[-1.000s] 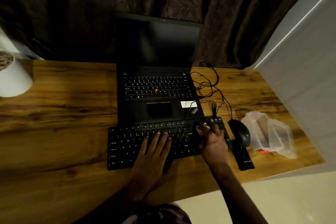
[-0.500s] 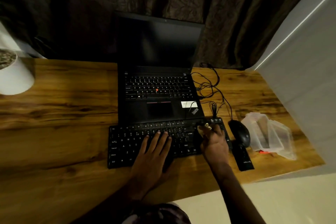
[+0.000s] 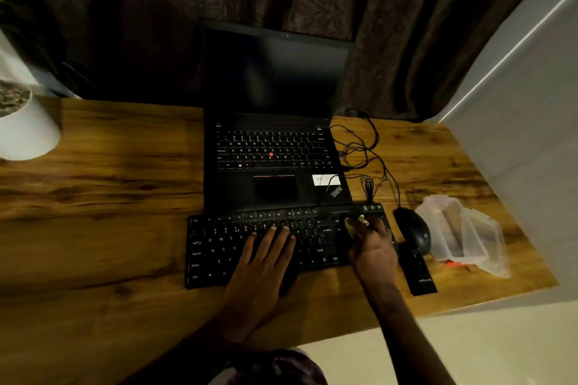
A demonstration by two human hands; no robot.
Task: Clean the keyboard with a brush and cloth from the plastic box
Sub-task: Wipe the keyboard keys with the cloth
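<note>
**Keyboard under two hands, pale cleaning item at its right end**

Item 1. Keyboard (image 3: 275,247): black, flat on the wooden tabletop (image 3: 109,197), lying beneath both sets of fingers.

Item 2. Left hand (image 3: 261,272): palm down on the middle keys. Its fingers (image 3: 275,237) lie straight and together, gripping nothing, with the tips on the upper letter rows.

Item 3. Right hand (image 3: 373,255): over the right end of the keyboard. Its fingers (image 3: 380,226) are curled and pinch a small pale cleaning item (image 3: 356,222). Whether it is cloth or brush cannot be told. The item juts out from the fingertips on their far-left side and meets the keys near the top row.

Item 4. Mouse (image 3: 413,230): black, just right of the right fingers and apart from them.

Item 5. Black flat bar (image 3: 417,273): on the tabletop beside the right wrist, nearer the person than the mouse.

Item 6. Plastic box (image 3: 453,228): clear, beyond the mouse on the side away from the right fingers, well apart from them. A small orange-red thing (image 3: 452,263) shows at its near edge.

Item 7. Laptop (image 3: 275,166): open, screen dark, directly beyond the fingertips of both hands, its front edge touching or just beside the keyboard's far edge.

Item 8. Cables (image 3: 366,147): black, looped on the tabletop past the right fingers.

Item 9. White pot (image 3: 28,131): far to the left of the left fingers.
</note>
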